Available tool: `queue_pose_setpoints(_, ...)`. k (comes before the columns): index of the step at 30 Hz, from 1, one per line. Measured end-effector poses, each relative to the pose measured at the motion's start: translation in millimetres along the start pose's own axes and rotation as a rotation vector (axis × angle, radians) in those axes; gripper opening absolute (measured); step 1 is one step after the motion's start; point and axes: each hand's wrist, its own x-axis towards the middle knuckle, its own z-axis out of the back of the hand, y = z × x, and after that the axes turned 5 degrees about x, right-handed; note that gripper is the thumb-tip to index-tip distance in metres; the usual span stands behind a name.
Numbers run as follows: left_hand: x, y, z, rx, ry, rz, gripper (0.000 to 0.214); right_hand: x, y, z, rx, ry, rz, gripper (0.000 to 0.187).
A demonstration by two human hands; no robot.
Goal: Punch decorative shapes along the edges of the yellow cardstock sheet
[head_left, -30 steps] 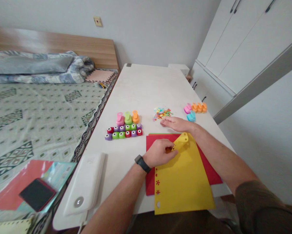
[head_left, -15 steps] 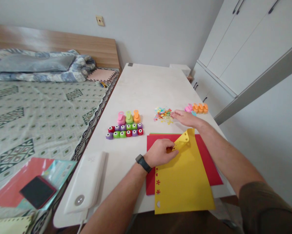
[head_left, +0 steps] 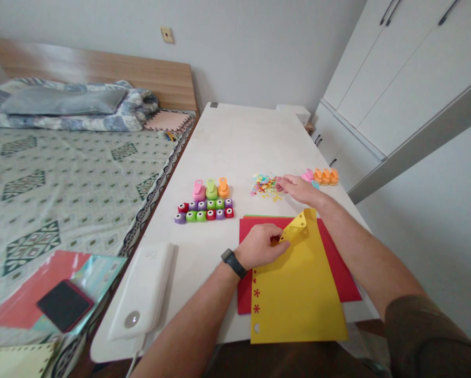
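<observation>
My left hand (head_left: 259, 247), with a black wristwatch (head_left: 234, 263), pinches the curled-up corner of a yellow paper sheet (head_left: 298, 299). Small flower and star shapes are punched along that sheet's edges. Beneath it lies a red paper sheet (head_left: 338, 275), with a thin green sheet edge (head_left: 267, 216) showing behind. My right hand (head_left: 298, 190) rests flat and open on the table, its fingertips beside a pile of colourful paper cutouts (head_left: 264, 185). Three large craft punches (head_left: 211, 189) stand behind rows of small punches (head_left: 204, 212).
Orange and pink craft punches (head_left: 322, 176) stand beyond my right hand. A white corded device (head_left: 141, 291) lies near the table's left edge. Past that edge is a bed (head_left: 62, 184), holding a black tablet (head_left: 64, 305) on coloured sheets. White cabinets (head_left: 408, 73) stand to the right.
My right hand has slid rightward across the table, and a few yellow cutouts now lie apart from the pile. The yellow corner stands slightly higher in my left hand.
</observation>
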Motion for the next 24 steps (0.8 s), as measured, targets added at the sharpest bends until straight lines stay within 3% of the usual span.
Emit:
queue_pose_setpoints(8, 0, 2, -1.9, -0.014, -0.059, 0.054, 0.027, 3, 16, 2, -0.073, -0.039, -0.041, 0.049)
queue_pose_setpoints(14, 1, -2, 2.1, -0.088, -0.116, 0.143, 0.024, 19, 57, -16, -0.040, -0.039, 0.031, 0.043)
queue_pose_setpoints(18, 2, -2, 3.3, -0.146, -0.124, 0.198, 0.025, 39, 97, -45, -0.149, 0.061, 0.156, 0.038)
queue_pose_setpoints(24, 4, 3, 1.3, -0.183, -0.148, 0.273, 0.024, 79, 138, -118, -0.427, 0.200, 0.286, 0.043)
